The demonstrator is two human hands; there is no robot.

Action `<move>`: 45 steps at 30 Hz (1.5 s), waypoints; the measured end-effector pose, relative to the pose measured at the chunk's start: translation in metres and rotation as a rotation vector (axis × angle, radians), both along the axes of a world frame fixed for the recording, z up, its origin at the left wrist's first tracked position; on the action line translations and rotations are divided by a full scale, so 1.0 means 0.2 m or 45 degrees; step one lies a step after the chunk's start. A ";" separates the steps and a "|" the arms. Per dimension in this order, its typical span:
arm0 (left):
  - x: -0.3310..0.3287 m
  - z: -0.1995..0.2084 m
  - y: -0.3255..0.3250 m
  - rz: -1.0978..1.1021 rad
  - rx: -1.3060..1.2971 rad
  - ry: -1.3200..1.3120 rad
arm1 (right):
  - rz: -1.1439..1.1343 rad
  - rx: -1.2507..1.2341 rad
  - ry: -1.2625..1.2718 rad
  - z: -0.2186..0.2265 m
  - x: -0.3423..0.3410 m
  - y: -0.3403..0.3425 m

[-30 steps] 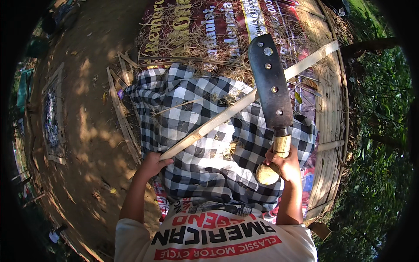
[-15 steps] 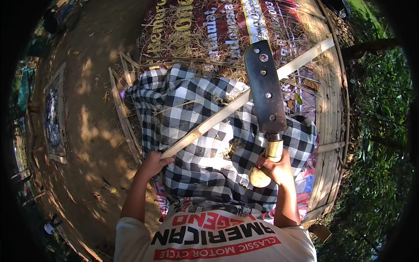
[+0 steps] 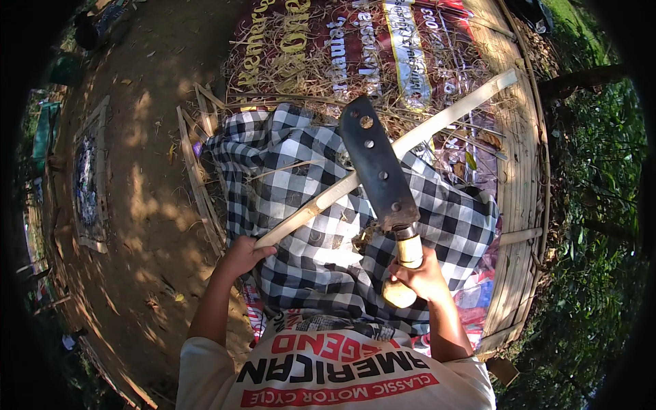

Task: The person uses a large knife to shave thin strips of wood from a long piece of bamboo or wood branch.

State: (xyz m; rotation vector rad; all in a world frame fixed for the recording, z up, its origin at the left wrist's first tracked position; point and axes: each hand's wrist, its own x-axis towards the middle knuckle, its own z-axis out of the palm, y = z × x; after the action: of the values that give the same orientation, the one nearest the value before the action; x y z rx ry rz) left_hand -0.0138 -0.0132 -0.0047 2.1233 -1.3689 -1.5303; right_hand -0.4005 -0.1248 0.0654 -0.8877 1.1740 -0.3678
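My left hand (image 3: pixel 244 255) is closed around the near end of a pale bamboo strip (image 3: pixel 318 205). The strip slants from there up to the far right, over my lap. Wrapped around the light wooden handle of a broad dark cleaver (image 3: pixel 378 164) is my right hand (image 3: pixel 421 272). Its blade has several round holes and lies across the middle of the strip, hiding part of it; whether they touch I cannot tell. A black-and-white checked cloth (image 3: pixel 273 164) covers my legs beneath both.
Beyond the cloth lies a dark red printed banner (image 3: pixel 321 48) strewn with thin shavings. A bamboo-slat edge (image 3: pixel 519 273) runs along the right, with green plants (image 3: pixel 594 205) past it. On the left is bare earth (image 3: pixel 147 205) with bamboo pieces (image 3: pixel 198 181) and a framed panel (image 3: pixel 87 174).
The cleaver has come down and left with my right hand, its blade tilting further left across the strip. My left hand keeps hold of the strip, whose far end sits slightly lower.
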 end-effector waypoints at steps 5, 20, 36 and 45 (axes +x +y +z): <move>0.01 -0.07 0.07 0.062 -0.110 0.004 | 0.155 -0.036 -0.073 -0.01 -0.01 0.01; -0.03 0.00 0.01 0.111 -0.052 0.051 | 0.061 -0.005 -0.077 0.01 0.00 -0.04; -0.03 -0.03 0.05 0.123 -0.062 -0.020 | 0.024 -0.036 -0.020 0.02 -0.02 0.01; -0.05 0.05 0.05 0.079 -0.122 -0.067 | -0.367 -0.302 0.150 0.08 -0.03 -0.19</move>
State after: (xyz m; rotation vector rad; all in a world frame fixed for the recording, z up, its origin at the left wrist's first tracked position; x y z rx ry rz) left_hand -0.0230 -0.0041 0.0049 2.1411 -1.3510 -1.3665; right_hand -0.4056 -0.1619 0.0819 -0.9561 1.3916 -0.7082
